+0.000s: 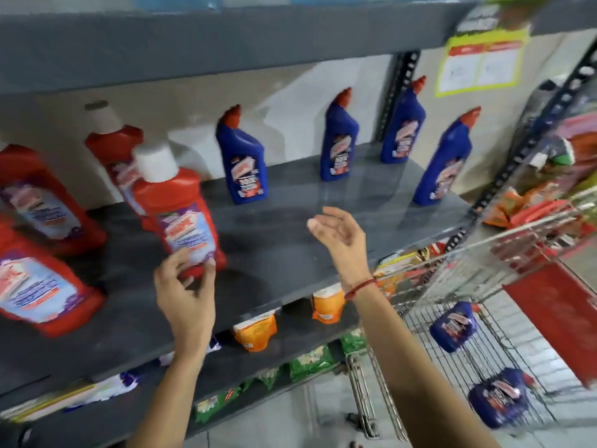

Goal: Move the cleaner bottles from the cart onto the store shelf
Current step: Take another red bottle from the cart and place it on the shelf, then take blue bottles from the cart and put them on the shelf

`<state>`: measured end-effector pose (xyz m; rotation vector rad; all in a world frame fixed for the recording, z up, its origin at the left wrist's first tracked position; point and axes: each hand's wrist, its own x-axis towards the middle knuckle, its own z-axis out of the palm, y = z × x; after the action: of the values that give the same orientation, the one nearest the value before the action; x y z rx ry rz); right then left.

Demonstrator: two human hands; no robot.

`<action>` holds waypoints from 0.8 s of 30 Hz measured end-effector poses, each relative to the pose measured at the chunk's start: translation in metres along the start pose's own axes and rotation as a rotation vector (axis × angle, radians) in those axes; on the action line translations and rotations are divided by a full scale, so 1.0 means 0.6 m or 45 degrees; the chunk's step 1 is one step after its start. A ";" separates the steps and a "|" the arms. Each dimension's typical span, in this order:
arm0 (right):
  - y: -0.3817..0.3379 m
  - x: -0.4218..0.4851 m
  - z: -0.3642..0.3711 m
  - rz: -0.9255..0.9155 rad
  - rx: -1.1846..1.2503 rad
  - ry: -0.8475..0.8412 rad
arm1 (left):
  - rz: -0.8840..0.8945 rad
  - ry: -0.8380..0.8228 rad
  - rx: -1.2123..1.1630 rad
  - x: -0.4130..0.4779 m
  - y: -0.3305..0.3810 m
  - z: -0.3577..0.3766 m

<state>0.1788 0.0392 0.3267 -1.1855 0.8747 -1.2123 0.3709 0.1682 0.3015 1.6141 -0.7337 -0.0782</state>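
A red cleaner bottle [181, 208] with a white cap stands on the grey shelf [290, 253]. My left hand [185, 286] is at its base, fingertips touching the label, fingers loosely apart. My right hand [339, 234] hovers open over the bare shelf middle, holding nothing. Several blue bottles with red caps stand along the shelf, one at the back [242, 156] and one at the right edge [444, 160]. More red bottles [38, 202] stand at the left. Two blue bottles [454, 326] [499, 400] lie in the wire cart [436, 279] at the lower right.
An upper shelf board [226, 43] hangs overhead. Orange pouches [255, 331] and green packets [310, 360] fill the lower shelves. A black slotted post [529, 140] stands at the shelf's right end, with snack packs [533, 205] beyond it. A price sign [481, 63] hangs above.
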 end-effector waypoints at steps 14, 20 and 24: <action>0.067 -0.052 -0.505 0.287 -0.292 0.897 | 0.423 -1.691 0.223 -0.307 0.080 0.474; 0.197 -0.039 -0.653 0.704 -0.372 0.980 | 0.280 -2.086 0.595 -0.434 -0.046 0.640; 0.291 -0.017 -0.730 0.940 -0.439 0.927 | 0.194 -2.151 0.817 -0.478 -0.141 0.717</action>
<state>-0.2041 -0.0465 0.0652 -0.5336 1.9232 -0.8703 -0.0167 -0.0638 0.0359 1.8199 -2.3122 -1.3138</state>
